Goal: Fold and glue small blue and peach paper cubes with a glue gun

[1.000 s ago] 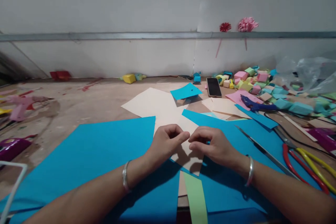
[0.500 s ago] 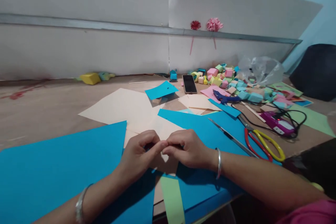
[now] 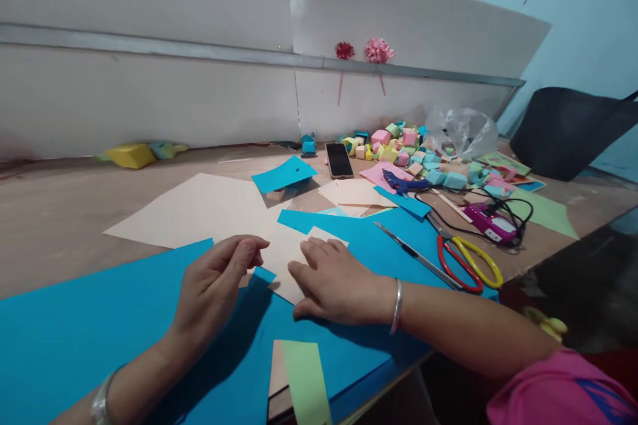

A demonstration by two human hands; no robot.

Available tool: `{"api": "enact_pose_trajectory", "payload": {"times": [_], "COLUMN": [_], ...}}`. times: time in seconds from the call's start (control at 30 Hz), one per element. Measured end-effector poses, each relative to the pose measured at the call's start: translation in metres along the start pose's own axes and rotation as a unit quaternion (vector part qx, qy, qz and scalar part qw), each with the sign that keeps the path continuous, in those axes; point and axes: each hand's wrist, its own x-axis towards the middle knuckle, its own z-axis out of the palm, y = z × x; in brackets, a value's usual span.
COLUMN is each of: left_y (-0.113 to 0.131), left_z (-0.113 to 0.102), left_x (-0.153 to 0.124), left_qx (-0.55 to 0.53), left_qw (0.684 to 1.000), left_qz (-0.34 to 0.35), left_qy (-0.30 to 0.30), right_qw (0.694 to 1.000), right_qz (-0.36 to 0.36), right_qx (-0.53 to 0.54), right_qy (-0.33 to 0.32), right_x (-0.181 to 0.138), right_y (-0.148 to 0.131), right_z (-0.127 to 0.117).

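right hand point(image 3: 333, 282) is spread flat, pressing the cream paper point(image 3: 282, 255) onto the blue sheet point(image 3: 100, 325). left hand point(image 3: 219, 285) hovers half-open just beside it, gripping nothing. paper runs lengthwise away from the person, near corner pointing back at them. scissors point(image 3: 468, 262) sit well off right; bare table point(image 3: 60, 212) on the left.

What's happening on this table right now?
A person is working with paper at a table. The right hand presses flat on a cream sheet beside a big blue sheet. The left hand hovers open at its edge. Scissors, a phone and small paper boxes lie farther right.
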Motion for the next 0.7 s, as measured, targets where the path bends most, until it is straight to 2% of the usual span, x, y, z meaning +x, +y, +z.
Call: {"api": "enact_pose_trajectory", "payload": {"times": [0.2, 0.3, 0.37, 0.4, 0.53, 0.63, 0.7], "left_y": [0.0, -0.002, -0.003, -0.003, -0.001, 0.001, 0.002], "left_z": [0.001, 0.002, 0.002, 0.003, 0.003, 0.003, 0.002], "left_x": [0.001, 0.002, 0.001, 0.001, -0.004, -0.005, -0.005], "left_qx": [-0.001, -0.008, -0.015, -0.021, -0.038, -0.054, -0.07], "left_qw": [1.0, 1.0, 1.0, 1.0, 0.999, 0.997, 0.997], "left_qz": [-0.005, -0.009, -0.006, -0.003, 0.028, 0.042, 0.028], "left_qy": [-0.014, -0.019, -0.018, -0.016, -0.027, -0.031, -0.026], "right_qw": [0.999, 0.997, 0.991, 0.984, 0.95, 0.921, 0.914], "right_qz": [0.044, 0.067, 0.113, 0.15, 0.27, 0.334, 0.341], "right_qx": [-0.019, -0.04, -0.071, -0.092, -0.151, -0.188, -0.2], "right_qy": [0.014, 0.028, 0.018, -0.01, -0.04, -0.076, -0.09], "right_x": [0.006, 0.008, 0.004, -0.001, -0.033, -0.057, -0.07], "right_y": [0.013, 0.019, 0.028, 0.036, 0.091, 0.135, 0.152], "right_z": [0.002, -0.012, -0.027, -0.035, -0.056, -0.054, -0.048]}}
